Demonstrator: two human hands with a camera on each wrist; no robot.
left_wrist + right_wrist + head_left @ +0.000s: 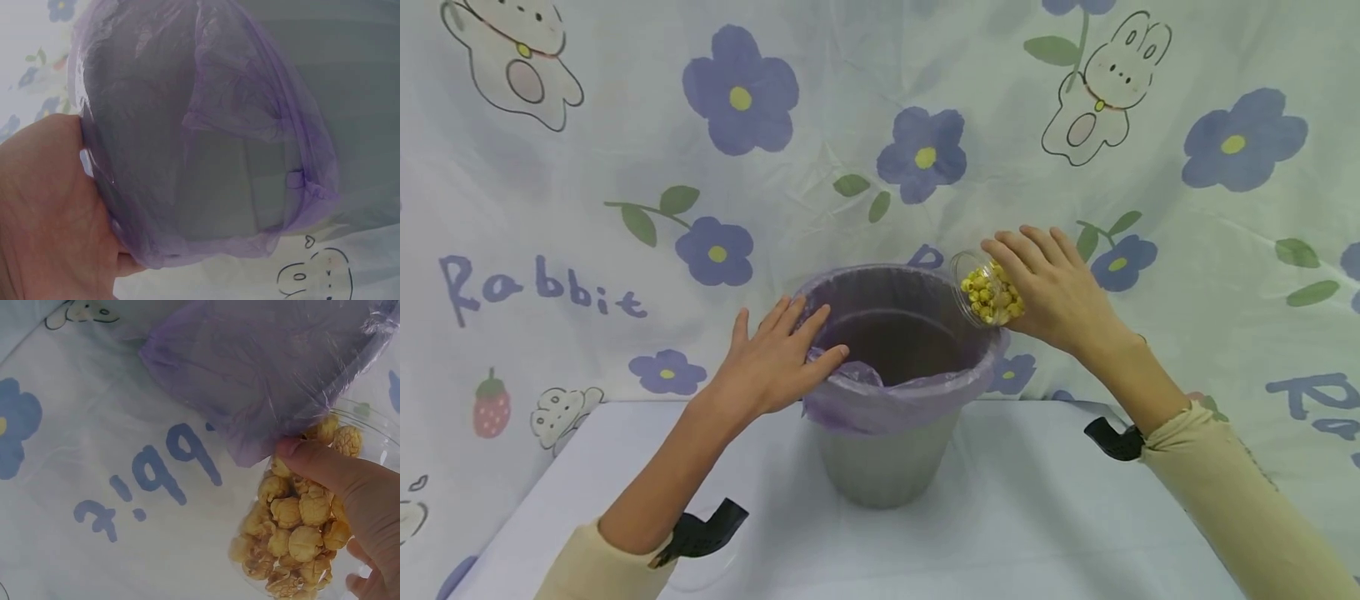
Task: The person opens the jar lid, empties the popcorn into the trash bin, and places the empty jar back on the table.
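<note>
My right hand (1052,292) grips a clear jar (958,287) of yellow popcorn (988,296), tilted with its mouth toward the bin. In the right wrist view my thumb (319,464) lies across the jar, and the popcorn (294,519) is seen through its wall. The jar is over the right rim of a grey trash bin (883,467) lined with a purple plastic bag (887,408). My left hand (767,362) rests with spread fingers at the bin's left rim; in the left wrist view it lies against the bag (306,156). The bin's bottom is dark.
The bin stands on a white table (1030,500). Behind it hangs a white cloth (842,75) printed with rabbits, purple flowers and lettering. A black strap (707,529) is at the left wrist and another black strap (1112,439) at the right.
</note>
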